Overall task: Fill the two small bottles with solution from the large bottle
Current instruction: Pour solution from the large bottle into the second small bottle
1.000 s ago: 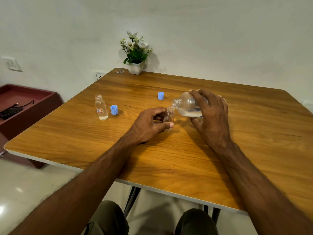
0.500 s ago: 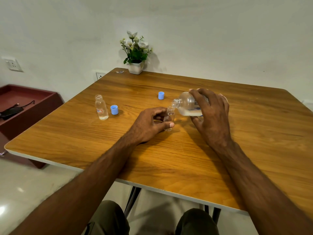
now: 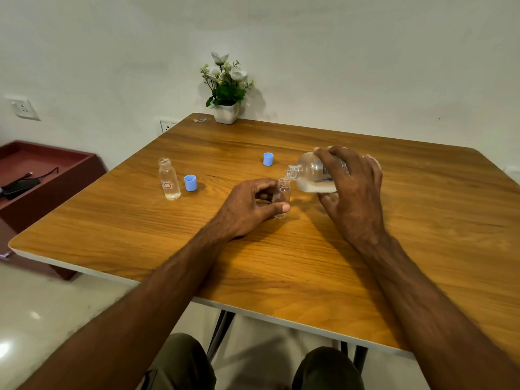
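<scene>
Table (image 3: 281,271): a wooden top with a pale edge is seen, set close to a white wall.
Wall: two sockets are mounted on it, one (image 3: 24,108) at far left, one (image 3: 166,125) just behind the table's far corner.
Potted flowers (image 3: 226,91): placed at the far edge of the table, in a white pot.
Red cabinet (image 3: 42,175): stood left of the table; a dark device with a cable (image 3: 19,184) is laid on it.
Large bottle (image 3: 312,173): clear, uncapped, tipped almost level, its mouth brought just over the neck of the small bottle; clear liquid is pooled along its lower side.
Right hand (image 3: 351,190): wrapped over the large bottle from above.
Small bottle (image 3: 280,197): clear, upright on the table, uncapped.
Left hand (image 3: 247,208): the small bottle is pinched between thumb and fingers.
Second small bottle (image 3: 168,178): stood upright at left, uncapped, a little liquid seen at its bottom.
Blue caps: one (image 3: 190,182) is set just beside the second small bottle, another (image 3: 268,159) farther back.
</scene>
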